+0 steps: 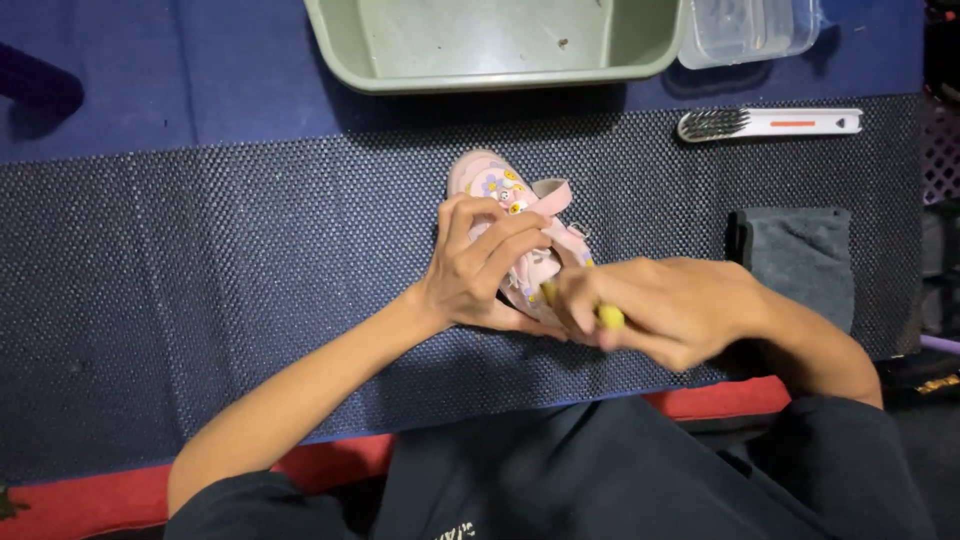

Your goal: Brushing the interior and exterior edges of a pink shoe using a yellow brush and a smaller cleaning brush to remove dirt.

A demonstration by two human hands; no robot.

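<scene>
Two hands working mid-bench: left hand (478, 268) gripping pink shoe (515, 225); right hand (665, 308) clamping yellow tool (608, 316) against it.

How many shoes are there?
1: a small pink shoe mid-mat, gripped by the left hand; the right hand holds a yellow tool to it. No second shoe shows.

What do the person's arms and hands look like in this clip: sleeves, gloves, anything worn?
Both hands are bare: the left hand and right hand wear no gloves, and no rings or watch show. The forearms are uncovered too. Dark, near-black short sleeves begin around the elbows, matching the dark top at the bottom of the view.
</scene>
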